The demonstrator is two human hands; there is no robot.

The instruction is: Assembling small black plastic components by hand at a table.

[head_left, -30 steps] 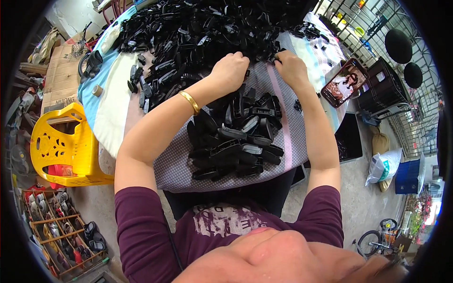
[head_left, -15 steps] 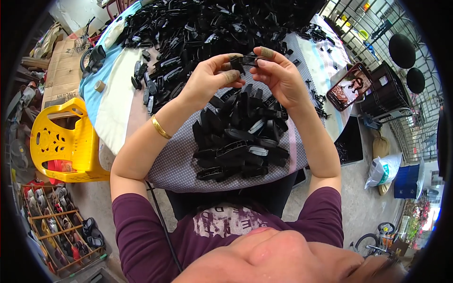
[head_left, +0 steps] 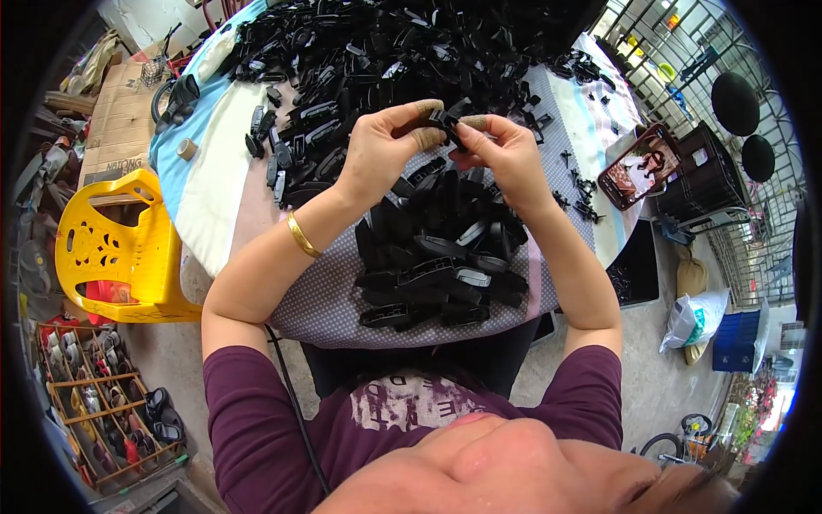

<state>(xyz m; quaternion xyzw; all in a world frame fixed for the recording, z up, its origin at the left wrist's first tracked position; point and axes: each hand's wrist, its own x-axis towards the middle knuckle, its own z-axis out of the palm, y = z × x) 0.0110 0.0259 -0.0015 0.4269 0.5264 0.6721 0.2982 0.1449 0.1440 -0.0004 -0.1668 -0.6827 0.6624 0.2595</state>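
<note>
Above the table, both hands meet at one small black plastic part (head_left: 446, 122). My left hand (head_left: 384, 147) pinches it between taped thumb and forefinger. From the other side, the thumb and a taped finger of my right hand (head_left: 503, 156) grip its right end. Whether it is one piece or two joined ones is too small to tell. Just below lies a near pile of similar elongated black plastic parts (head_left: 437, 272), some with grey, shiny faces. Beyond my hands spreads a far larger heap of black parts (head_left: 368, 60).
A patterned cloth (head_left: 300, 300) covers the table. Small black pieces (head_left: 585, 199) lie at its right, near a propped phone (head_left: 640, 167). On the left are a tape roll (head_left: 186, 150), a yellow chair (head_left: 128, 248) and a shoe rack (head_left: 98, 403). A black bin (head_left: 635, 265) stands at right.
My hands have come closer together and slightly lower. The right fingers, which were raised to the upper right, now press against the part in the left hand.
</note>
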